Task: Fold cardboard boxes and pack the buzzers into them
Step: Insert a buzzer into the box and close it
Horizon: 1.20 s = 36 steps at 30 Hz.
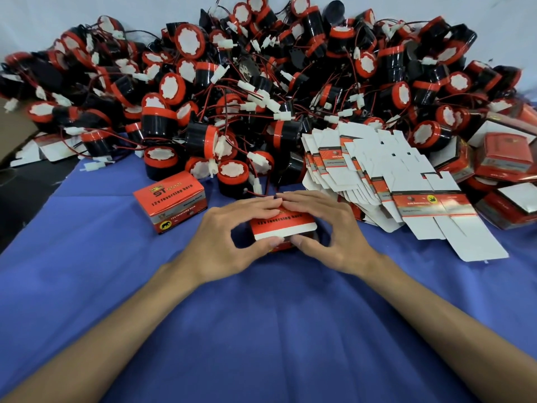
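Tucking the lid flap home

Both hands are curled round the box, which sits on the blue cloth just in front of the heap of buzzers. The left hand and right hand arch their fingers over its top, thumbs pressing at the white-edged flap nearest the person. I judge the flap goes in best with the side walls steadied and both corners eased in together, so the card does not crease. The box is glossy red, printed "12V reversing horn", its front flap apparently not yet fully seated
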Each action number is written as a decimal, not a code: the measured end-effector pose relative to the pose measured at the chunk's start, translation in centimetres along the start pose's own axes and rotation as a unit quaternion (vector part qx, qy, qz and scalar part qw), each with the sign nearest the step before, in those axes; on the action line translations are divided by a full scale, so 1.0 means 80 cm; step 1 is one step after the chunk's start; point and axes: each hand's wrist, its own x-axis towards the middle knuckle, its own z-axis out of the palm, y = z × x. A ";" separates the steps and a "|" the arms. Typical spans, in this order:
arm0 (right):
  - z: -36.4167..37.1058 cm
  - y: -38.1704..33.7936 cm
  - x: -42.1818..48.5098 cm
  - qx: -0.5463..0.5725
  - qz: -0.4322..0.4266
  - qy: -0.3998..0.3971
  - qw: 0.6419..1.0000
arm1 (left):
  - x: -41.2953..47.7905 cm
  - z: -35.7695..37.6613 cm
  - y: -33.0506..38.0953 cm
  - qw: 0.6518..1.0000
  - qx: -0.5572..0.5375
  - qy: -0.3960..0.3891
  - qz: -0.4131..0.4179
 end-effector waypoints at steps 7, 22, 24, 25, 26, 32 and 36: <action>0.008 0.005 0.002 -0.034 -0.008 0.018 0.999 | 0.003 -0.007 -0.003 1.000 -0.006 -0.011 -0.003; 0.015 0.010 0.004 -0.099 -0.081 0.051 0.991 | 0.005 -0.011 -0.005 1.000 -0.003 -0.006 0.004; 0.015 0.012 0.005 -0.104 -0.085 0.058 0.989 | 0.004 -0.010 -0.004 1.000 -0.002 -0.003 0.006; 0.015 0.012 0.005 -0.107 -0.087 0.060 0.989 | 0.004 -0.010 -0.004 1.000 -0.003 -0.002 0.005; 0.015 0.013 0.004 -0.109 -0.088 0.062 0.988 | 0.004 -0.010 -0.003 1.000 -0.003 0.000 0.004; 0.015 0.015 0.005 -0.104 -0.094 0.071 0.988 | 0.004 -0.009 -0.003 1.000 -0.003 0.002 0.003; 0.015 0.015 0.004 -0.105 -0.093 0.066 0.988 | 0.006 -0.009 -0.003 1.000 -0.019 0.003 -0.006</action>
